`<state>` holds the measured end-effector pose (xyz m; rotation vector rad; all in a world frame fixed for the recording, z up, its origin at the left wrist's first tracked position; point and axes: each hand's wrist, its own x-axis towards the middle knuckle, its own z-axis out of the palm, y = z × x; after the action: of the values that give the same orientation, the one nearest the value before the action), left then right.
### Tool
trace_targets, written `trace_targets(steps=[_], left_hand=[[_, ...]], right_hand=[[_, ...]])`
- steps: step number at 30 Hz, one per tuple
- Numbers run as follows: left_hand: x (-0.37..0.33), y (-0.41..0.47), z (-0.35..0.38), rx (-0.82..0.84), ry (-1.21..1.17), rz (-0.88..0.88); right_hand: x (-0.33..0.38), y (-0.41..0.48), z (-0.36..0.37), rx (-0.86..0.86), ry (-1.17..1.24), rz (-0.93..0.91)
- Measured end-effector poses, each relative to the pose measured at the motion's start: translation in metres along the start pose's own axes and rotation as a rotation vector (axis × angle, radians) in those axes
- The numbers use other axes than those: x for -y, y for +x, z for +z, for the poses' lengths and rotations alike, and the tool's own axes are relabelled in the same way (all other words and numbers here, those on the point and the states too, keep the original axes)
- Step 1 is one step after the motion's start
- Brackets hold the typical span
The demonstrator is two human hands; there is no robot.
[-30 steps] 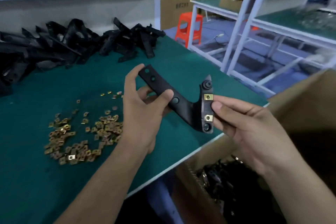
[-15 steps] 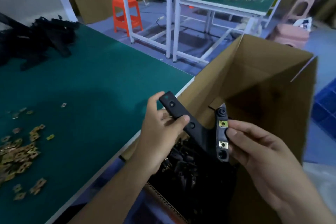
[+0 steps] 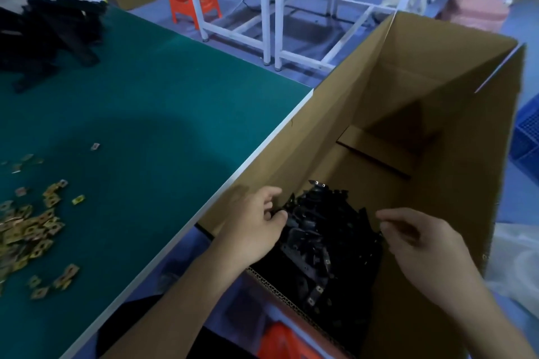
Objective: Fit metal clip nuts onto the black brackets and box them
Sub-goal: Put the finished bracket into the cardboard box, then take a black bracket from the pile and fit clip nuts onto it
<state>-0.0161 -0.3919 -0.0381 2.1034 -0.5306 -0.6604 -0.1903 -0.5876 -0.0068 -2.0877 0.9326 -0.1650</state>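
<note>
A box (image 3: 437,73) holding brackets (image 3: 320,242) stands right of the table (image 3: 175,96); clip nuts (image 3: 32,227) lie on the table's left.

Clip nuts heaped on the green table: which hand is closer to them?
Left. The left hand is over the cardboard box beside the table edge, right of the clip nuts; the right hand is farther right, across the boxed brackets.
</note>
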Motion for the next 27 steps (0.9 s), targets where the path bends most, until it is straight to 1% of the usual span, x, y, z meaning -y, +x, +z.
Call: trace_targets(steps=[5,8,11,13,15,17,19,22,23,25,27], left_hand=[[-0.007,-0.018,-0.017,-0.027,-0.132,0.152],[-0.013,-0.035,-0.038,-0.127,-0.186,0.258],[-0.011,-0.050,-0.068,-0.299,-0.204,0.316],[-0.002,-0.062,-0.095,-0.480,-0.166,0.371],[0.016,-0.077,-0.127,-0.670,-0.086,0.406],[0.042,-0.096,-0.166,-0.854,-0.037,0.352],[0.078,-0.118,-0.206,-1.081,0.021,0.262],[0.135,-0.151,-0.254,-1.411,0.032,0.009],[0.152,-0.159,-0.265,-1.473,0.020,-0.089],[0.181,-0.167,-0.278,-1.506,0.023,-0.233],[0.195,-0.166,-0.286,-1.541,-0.035,-0.284]], right_hand=[[0.035,0.005,0.025,0.082,0.029,-0.123],[0.075,0.006,0.055,0.126,0.095,-0.263],[0.123,0.005,0.093,0.210,0.186,-0.467],[0.154,0.003,0.123,0.273,0.225,-0.604],[0.180,0.006,0.155,0.286,0.218,-0.725],[0.202,0.015,0.189,0.299,0.219,-0.806],[0.222,0.030,0.223,0.337,0.191,-0.855],[0.249,0.055,0.272,0.395,0.130,-0.848],[0.258,0.064,0.287,0.391,0.124,-0.850],[0.277,0.081,0.314,0.355,0.125,-0.873],[0.295,0.097,0.336,0.327,0.140,-0.897]])
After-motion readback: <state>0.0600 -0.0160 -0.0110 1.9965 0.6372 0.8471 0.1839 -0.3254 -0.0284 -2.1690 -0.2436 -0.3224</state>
